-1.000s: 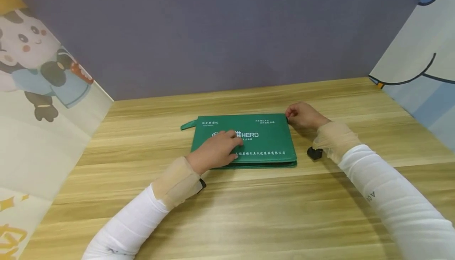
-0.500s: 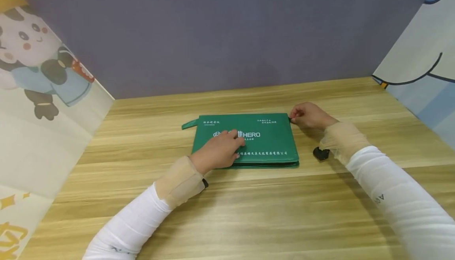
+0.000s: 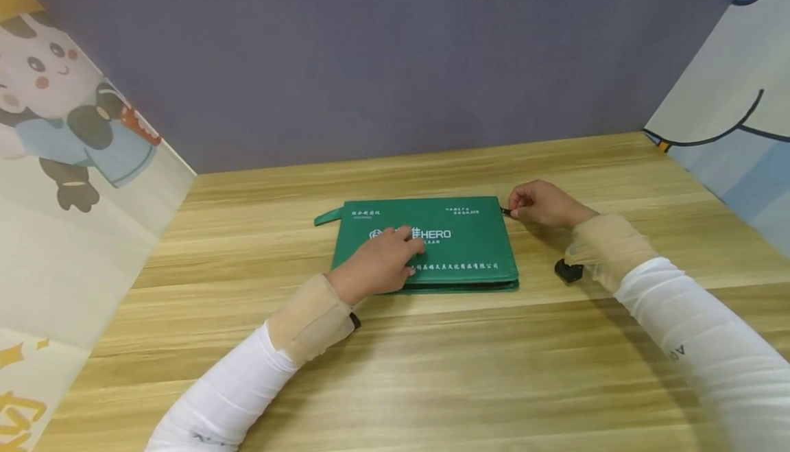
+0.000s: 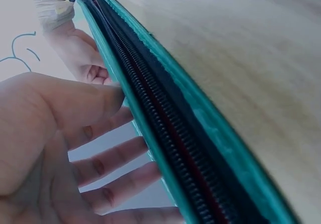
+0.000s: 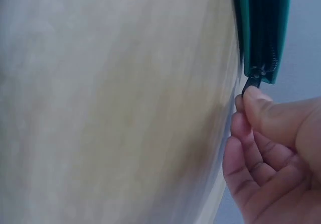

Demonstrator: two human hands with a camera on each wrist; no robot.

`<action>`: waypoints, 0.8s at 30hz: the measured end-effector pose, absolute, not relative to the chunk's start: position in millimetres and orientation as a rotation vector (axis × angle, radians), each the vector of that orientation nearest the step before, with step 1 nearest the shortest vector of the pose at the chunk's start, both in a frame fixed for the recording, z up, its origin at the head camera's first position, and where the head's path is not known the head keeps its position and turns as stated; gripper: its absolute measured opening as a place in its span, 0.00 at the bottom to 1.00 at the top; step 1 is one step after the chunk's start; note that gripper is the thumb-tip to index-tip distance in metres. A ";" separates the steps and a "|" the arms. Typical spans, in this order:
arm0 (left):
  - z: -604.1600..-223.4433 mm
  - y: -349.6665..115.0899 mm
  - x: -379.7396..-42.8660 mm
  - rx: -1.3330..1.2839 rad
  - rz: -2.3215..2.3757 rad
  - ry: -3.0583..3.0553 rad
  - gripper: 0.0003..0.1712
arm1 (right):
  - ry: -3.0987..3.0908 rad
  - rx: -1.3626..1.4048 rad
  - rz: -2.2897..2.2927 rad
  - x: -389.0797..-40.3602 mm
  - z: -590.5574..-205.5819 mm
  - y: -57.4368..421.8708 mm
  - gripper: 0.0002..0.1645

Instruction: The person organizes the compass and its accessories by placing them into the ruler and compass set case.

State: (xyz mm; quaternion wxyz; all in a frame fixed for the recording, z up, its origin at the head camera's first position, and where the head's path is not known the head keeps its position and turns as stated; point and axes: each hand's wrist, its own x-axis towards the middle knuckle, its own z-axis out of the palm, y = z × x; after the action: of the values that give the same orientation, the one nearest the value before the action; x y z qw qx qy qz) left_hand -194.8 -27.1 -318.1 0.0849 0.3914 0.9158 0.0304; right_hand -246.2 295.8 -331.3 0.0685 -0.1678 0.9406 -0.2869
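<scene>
A flat green zip pouch [image 3: 472, 222] with white lettering lies on the table. My left hand [image 3: 378, 263] rests on its cover, fingers spread and slightly bent. In the left wrist view, the parted zipper teeth [image 4: 143, 106] run along the pouch's edge, with a thin red line showing between the rows. At the pouch's far right corner, my right hand [image 3: 543, 204] pinches a dark zipper pull [image 5: 252, 83] between thumb and forefinger. The other fingers of that hand curl loosely below it.
A small green strap [image 3: 328, 217] sticks out from the pouch's left side. The wood-grain table [image 3: 469, 363] meets a grey-purple panel [image 3: 407, 61] at the back. Walls with cartoon pictures stand at left and right.
My right hand has shifted slightly to the right, and the zipper pull now shows stretched out between the corner and the fingers. The left hand has stayed on the pouch.
</scene>
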 end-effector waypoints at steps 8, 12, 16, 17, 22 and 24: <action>-322.0 -31.3 -193.9 1.200 0.204 2.782 0.22 | 2.864 -0.454 -0.809 -245.8 -331.4 292.2 0.02; -324.3 -32.2 -193.0 1.188 0.202 2.805 0.23 | 2.887 -0.486 -0.765 -245.8 -330.6 290.0 0.02; -325.4 -32.5 -191.1 1.202 0.183 2.816 0.24 | 2.930 -0.511 -0.709 -244.8 -330.0 289.1 0.02; -325.5 -32.4 -190.8 1.212 0.182 2.818 0.24 | 2.942 -0.512 -0.698 -243.9 -329.3 288.6 0.02; -325.7 -31.6 -191.1 1.238 0.181 2.823 0.24 | 2.975 -0.525 -0.659 -239.8 -326.8 286.2 0.03; -326.2 -31.6 -191.1 1.235 0.179 2.820 0.24 | 2.976 -0.529 -0.645 -238.5 -326.7 285.9 0.03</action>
State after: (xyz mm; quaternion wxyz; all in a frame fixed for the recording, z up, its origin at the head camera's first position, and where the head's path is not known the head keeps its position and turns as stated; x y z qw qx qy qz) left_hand -191.1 -31.6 -326.2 0.0291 0.4002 0.9141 0.0580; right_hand -238.5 285.9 -326.7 0.0256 -0.1712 0.9626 -0.2086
